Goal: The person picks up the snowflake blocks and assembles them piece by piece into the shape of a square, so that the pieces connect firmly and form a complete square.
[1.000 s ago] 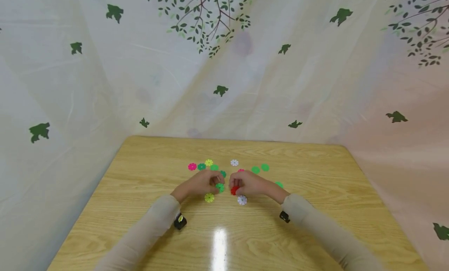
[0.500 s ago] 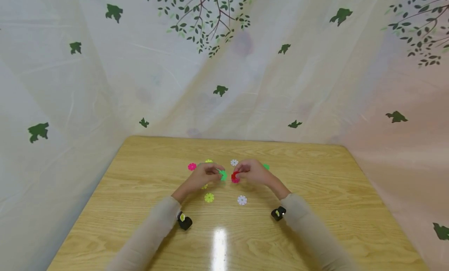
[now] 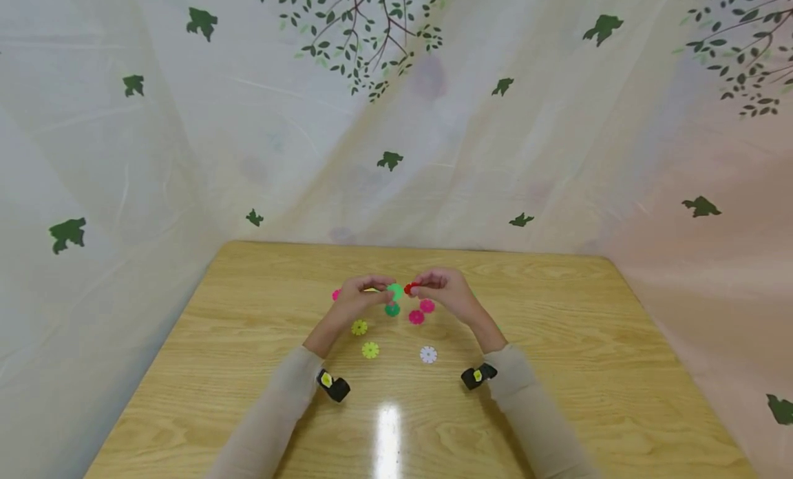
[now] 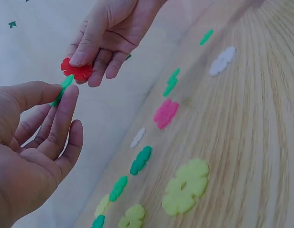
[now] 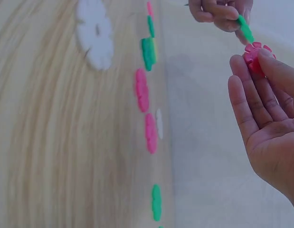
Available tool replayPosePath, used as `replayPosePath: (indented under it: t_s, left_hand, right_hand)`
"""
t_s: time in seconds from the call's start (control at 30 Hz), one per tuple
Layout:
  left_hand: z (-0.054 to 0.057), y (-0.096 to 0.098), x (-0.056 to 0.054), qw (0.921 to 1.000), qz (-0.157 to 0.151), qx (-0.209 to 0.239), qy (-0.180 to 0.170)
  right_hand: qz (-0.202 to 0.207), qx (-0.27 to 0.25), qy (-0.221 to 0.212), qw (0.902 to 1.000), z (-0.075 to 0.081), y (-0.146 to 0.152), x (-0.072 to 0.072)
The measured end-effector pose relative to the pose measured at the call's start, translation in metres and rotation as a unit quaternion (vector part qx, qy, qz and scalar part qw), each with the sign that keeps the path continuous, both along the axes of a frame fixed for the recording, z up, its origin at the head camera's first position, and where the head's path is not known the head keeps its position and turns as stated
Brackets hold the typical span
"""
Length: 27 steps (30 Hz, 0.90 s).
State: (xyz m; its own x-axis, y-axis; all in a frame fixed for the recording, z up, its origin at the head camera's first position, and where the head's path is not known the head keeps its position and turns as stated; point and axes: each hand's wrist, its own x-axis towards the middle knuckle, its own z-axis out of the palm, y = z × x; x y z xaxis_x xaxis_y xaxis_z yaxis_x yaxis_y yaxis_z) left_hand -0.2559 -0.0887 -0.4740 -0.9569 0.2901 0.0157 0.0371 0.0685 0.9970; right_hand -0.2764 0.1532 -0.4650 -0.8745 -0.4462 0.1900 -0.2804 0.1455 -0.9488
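Observation:
My left hand [image 3: 359, 301] pinches a light green slotted flower-shaped disc [image 4: 62, 90] between thumb and fingertips. Opposite it, my right hand [image 3: 451, 294] pinches a red disc [image 4: 76, 70] of the same kind, thumb on its face. Both are raised above the table. In the right wrist view the green disc [image 5: 245, 28] stands edge-on at the rim of the red disc [image 5: 255, 56]. Their edges appear to meet; whether the slots interlock I cannot tell. Below the hands lie a dark green disc [image 3: 392, 310] and two pink discs, one of them a pink disc [image 3: 416, 317] nearer me.
Loose discs lie flat on the wooden table [image 3: 248, 369]: a yellow disc [image 3: 370, 350], another yellow disc [image 3: 359, 327], a white disc [image 3: 428, 355] and several others, some hidden by the hands. A patterned curtain [image 3: 396, 197] hangs behind the table's far edge.
Both hands have risen and moved away from the body, carrying the green and red discs. The two discs have come closer together. Pink and dark green discs below are now uncovered.

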Motion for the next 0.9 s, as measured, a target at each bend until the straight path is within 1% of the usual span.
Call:
replayPosePath:
  t_s: [0.17,0.3,0.47,0.63,0.77,0.9]
  left_hand:
    - [0.003,0.004,0.001,0.9988,0.018,0.04,-0.022]
    - [0.003,0.006,0.001,0.9955,0.018,0.083,-0.04]
    - [0.001,0.009,-0.001,0.9909,0.015,0.121,-0.058]
    - [0.001,0.013,-0.003,0.984,0.02,0.16,-0.076]
    - [0.0,0.016,-0.005,0.9809,0.03,0.175,-0.08]
    - [0.0,0.018,-0.007,0.9787,0.032,0.184,-0.084]
  right_hand:
    - [-0.023,-0.01,0.035,0.9991,0.006,-0.005,0.002]
    - [-0.04,-0.017,0.049,0.9978,0.011,-0.009,0.004]
    - [-0.048,-0.026,0.056,0.9969,0.016,-0.011,0.003]
    - [-0.055,-0.03,0.056,0.9965,0.017,-0.011,0.0]
    - [-0.058,-0.031,0.054,0.9963,0.017,-0.011,-0.003]
    - [-0.054,-0.03,0.052,0.9967,0.018,-0.011,-0.006]
